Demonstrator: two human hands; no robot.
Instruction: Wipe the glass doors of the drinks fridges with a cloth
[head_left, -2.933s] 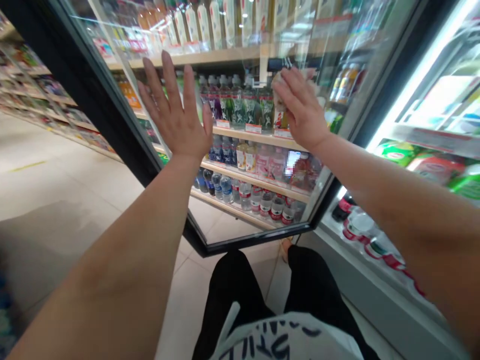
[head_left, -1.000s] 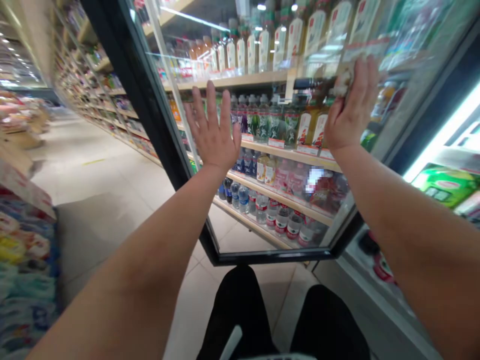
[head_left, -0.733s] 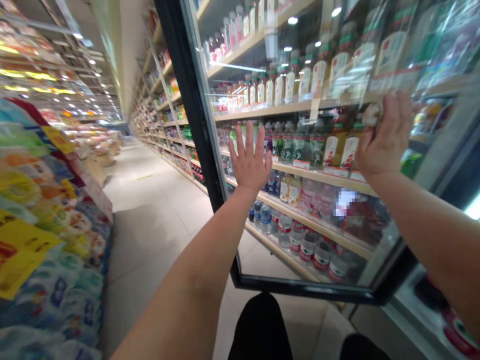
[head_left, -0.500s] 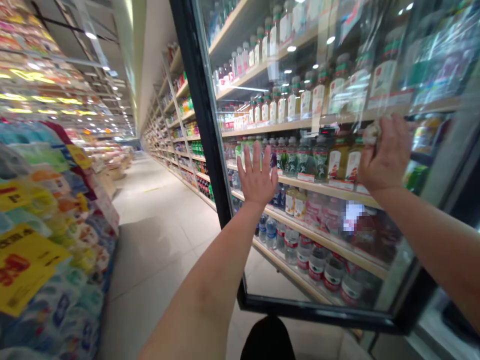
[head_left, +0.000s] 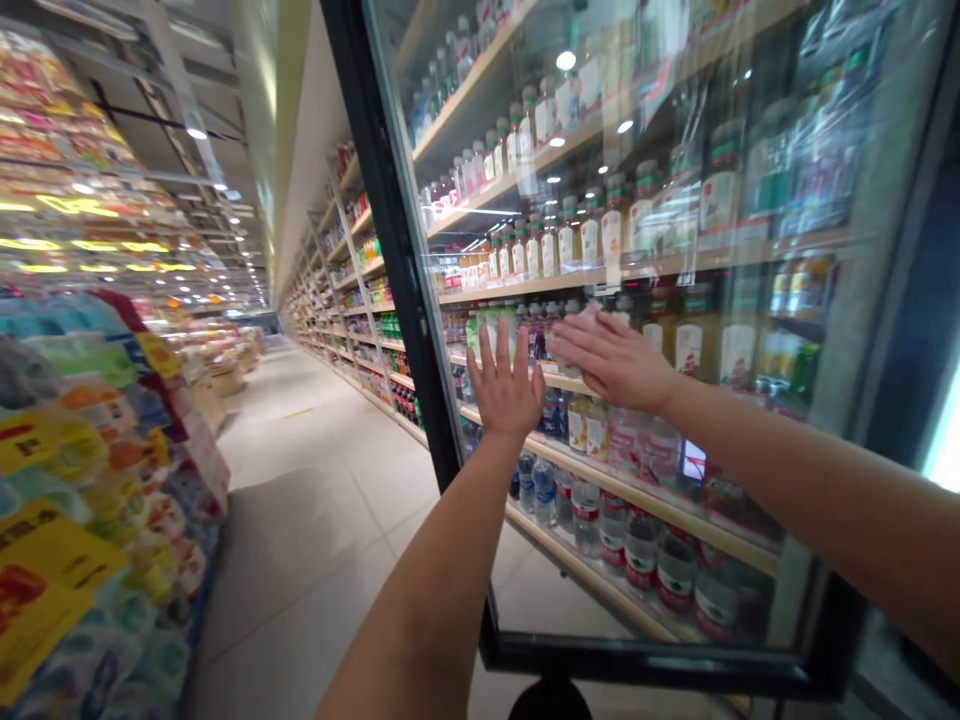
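Observation:
A glass door in a black frame stands swung open in front of me. My left hand lies against its glass with the fingers spread and nothing in them. To the right of it, my right hand presses a crumpled pale cloth to the glass; most of the cloth is hidden under the fingers. The two hands are close together at about the same height. Through the pane, rows of bottled drinks show on wooden shelves.
Packaged goods with yellow price signs are stacked on the left. A pale tiled aisle runs ahead between that stack and a long row of drink shelves. Large water bottles stand on the lowest shelf behind the door.
My right hand has moved left across the glass with the cloth, from the door's right side to beside my left hand. My left hand stays nearly in place. The view has shifted slightly.

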